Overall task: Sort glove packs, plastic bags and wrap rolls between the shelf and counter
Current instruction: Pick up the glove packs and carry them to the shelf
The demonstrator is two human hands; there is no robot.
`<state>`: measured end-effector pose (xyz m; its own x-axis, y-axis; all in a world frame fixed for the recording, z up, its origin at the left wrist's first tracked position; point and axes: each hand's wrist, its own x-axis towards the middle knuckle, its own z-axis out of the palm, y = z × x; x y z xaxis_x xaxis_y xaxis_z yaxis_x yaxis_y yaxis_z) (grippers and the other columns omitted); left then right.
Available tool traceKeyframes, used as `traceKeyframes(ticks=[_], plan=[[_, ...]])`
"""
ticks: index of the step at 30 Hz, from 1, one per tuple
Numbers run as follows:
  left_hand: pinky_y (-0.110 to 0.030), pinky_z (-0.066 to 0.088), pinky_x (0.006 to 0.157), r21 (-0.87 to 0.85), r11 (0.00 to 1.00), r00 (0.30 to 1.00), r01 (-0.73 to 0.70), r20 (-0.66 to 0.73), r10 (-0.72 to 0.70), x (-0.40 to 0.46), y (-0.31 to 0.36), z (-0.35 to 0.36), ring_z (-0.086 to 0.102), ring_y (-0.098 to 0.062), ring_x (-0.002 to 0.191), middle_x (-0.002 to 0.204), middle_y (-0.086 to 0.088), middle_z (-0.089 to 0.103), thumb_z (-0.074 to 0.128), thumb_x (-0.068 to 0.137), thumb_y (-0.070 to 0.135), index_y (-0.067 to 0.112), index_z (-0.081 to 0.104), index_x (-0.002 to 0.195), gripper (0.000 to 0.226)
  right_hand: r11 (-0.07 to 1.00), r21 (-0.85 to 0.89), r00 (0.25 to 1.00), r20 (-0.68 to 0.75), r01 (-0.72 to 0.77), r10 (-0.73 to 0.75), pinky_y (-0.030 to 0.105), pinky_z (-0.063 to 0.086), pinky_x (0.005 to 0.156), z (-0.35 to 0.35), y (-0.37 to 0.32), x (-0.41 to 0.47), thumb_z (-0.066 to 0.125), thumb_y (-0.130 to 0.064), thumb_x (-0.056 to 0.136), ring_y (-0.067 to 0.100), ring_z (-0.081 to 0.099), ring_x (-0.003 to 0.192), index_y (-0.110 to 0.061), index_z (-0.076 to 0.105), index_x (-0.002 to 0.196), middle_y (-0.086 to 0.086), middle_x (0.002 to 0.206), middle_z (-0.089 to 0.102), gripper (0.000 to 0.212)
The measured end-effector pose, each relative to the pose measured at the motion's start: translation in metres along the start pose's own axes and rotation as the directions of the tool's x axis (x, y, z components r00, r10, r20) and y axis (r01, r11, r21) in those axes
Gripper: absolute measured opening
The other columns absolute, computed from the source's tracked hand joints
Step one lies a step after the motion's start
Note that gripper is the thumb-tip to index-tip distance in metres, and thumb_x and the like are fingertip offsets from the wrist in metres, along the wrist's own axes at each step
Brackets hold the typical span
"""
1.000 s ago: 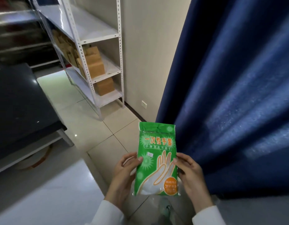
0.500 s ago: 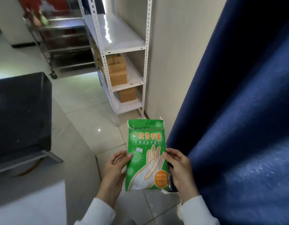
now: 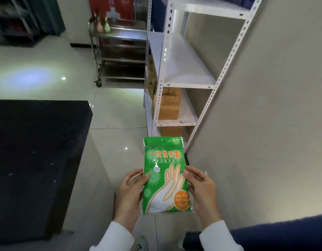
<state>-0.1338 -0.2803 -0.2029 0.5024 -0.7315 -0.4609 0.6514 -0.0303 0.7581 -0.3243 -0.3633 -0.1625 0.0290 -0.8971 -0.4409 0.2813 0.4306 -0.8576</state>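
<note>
Glove pack (image 3: 165, 176), upright, is pinched at its sides by left hand (image 3: 130, 192) at 9 o'clock and right hand (image 3: 201, 190) at 3 o'clock.

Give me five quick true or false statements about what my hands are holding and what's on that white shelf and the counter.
1. Both hands, left and right, hold the green glove pack. True.
2. The glove pack lies on the black counter. False: it is held in the air.
3. Cardboard boxes sit on the white shelf. True.
4. The pack's print faces away from the camera. False: it faces the camera.
5. A metal cart stands beyond the shelf. True.
</note>
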Motion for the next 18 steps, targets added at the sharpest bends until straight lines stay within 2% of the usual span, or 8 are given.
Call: traceKeyframes(ticks=[4, 9, 14, 18], plan=[[-0.029, 0.061, 0.059, -0.017, 0.997, 0.995, -0.077, -0.071, 0.075, 0.057, 0.036, 0.016, 0.079, -0.027, 0.081, 0.097, -0.017, 0.080, 0.081, 0.079, -0.003, 0.007, 0.076, 0.103, 0.027, 0.999, -0.039, 0.997, 0.074, 0.017, -0.014, 0.027, 0.063, 0.062, 0.057, -0.017, 0.051, 0.076, 0.005, 0.085, 0.025, 0.079, 0.077, -0.006, 0.077, 0.104, 0.016, 0.095, 0.081, 0.022], [-0.029, 0.062, 0.063, -0.018, 0.987, 0.976, -0.161, -0.153, 0.157, 0.118, 0.073, 0.032, 0.079, -0.032, 0.085, 0.095, -0.018, 0.080, 0.083, 0.078, -0.002, 0.010, 0.080, 0.094, 0.020, 0.999, -0.050, 0.993, 0.119, 0.013, -0.007, 0.026, 0.063, 0.064, 0.118, -0.030, 0.112, 0.076, 0.005, 0.085, 0.025, 0.080, 0.080, -0.002, 0.076, 0.107, 0.017, 0.097, 0.081, 0.023], [-0.024, 0.061, 0.067, 0.043, 0.965, 0.940, -0.259, -0.216, 0.262, 0.184, 0.108, 0.048, 0.079, -0.023, 0.087, 0.094, -0.010, 0.081, 0.083, 0.080, 0.002, 0.021, 0.084, 0.089, 0.021, 0.996, -0.087, 0.987, 0.162, 0.036, -0.022, 0.027, 0.063, 0.065, 0.179, -0.037, 0.187, 0.076, 0.009, 0.085, 0.025, 0.079, 0.079, 0.000, 0.078, 0.103, 0.022, 0.098, 0.080, 0.020], [-0.023, 0.061, 0.066, 0.064, 0.955, 0.917, -0.291, -0.266, 0.297, 0.251, 0.141, 0.061, 0.079, -0.023, 0.084, 0.093, -0.007, 0.082, 0.084, 0.081, 0.003, 0.023, 0.084, 0.089, 0.021, 0.986, -0.156, 0.976, 0.215, 0.055, -0.021, 0.025, 0.062, 0.064, 0.236, -0.049, 0.251, 0.077, 0.006, 0.085, 0.023, 0.079, 0.079, -0.007, 0.081, 0.094, 0.017, 0.096, 0.081, 0.017]])
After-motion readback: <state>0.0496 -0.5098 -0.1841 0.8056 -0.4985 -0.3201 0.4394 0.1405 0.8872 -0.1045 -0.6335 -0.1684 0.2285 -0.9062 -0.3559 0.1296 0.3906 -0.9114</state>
